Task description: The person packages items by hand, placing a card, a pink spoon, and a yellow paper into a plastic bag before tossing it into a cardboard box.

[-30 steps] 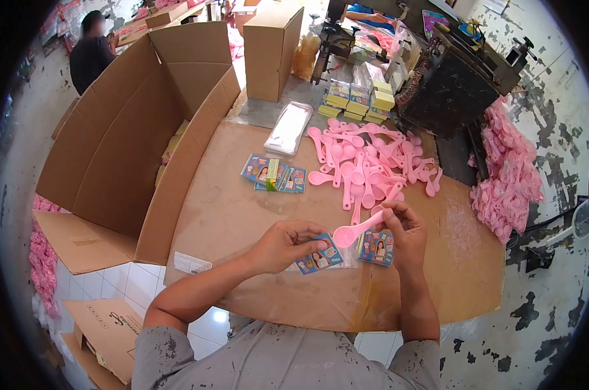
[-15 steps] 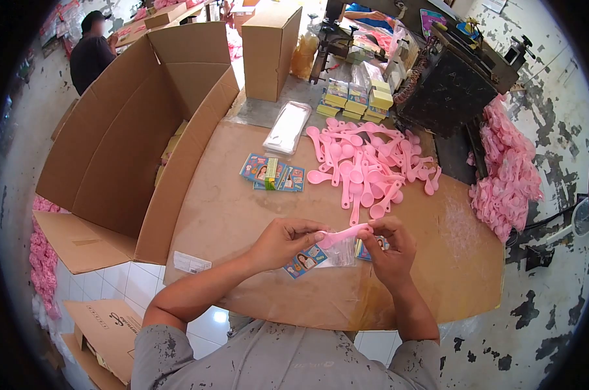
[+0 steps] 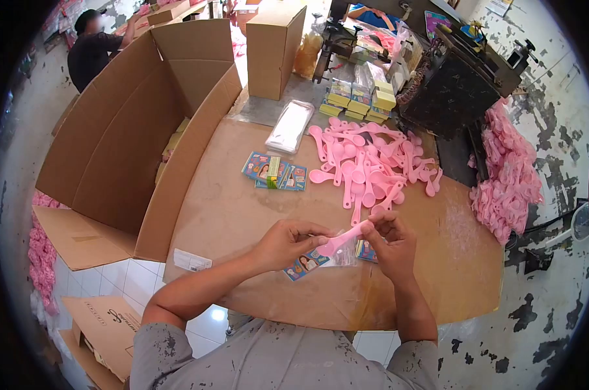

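Observation:
Between my two hands is one pink spoon [image 3: 344, 239], tilted up to the right. My left hand [image 3: 286, 244] pinches its lower left end, and my right hand [image 3: 390, 244] grips the upper right end. Under the hands lie a printed card [image 3: 306, 264], a clear plastic bag [image 3: 344, 257] and another card [image 3: 366, 251] partly hidden by my right hand. A heap of pink spoons [image 3: 366, 162] lies just beyond. Left of the heap are banded printed cards [image 3: 275, 173] and a stack of clear bags [image 3: 289, 127].
A large open carton [image 3: 112, 149] stands at the left, a closed upright box [image 3: 268, 58] at the back. Stacked card bundles [image 3: 356, 99] sit near a dark machine [image 3: 450, 84]. Pink bagged items [image 3: 506, 175] pile at the right. Another person [image 3: 91, 55] is at the far left.
The spoon has tilted more steeply, its right end higher. My right hand has shifted slightly up. The other person at the far left has stretched out an arm.

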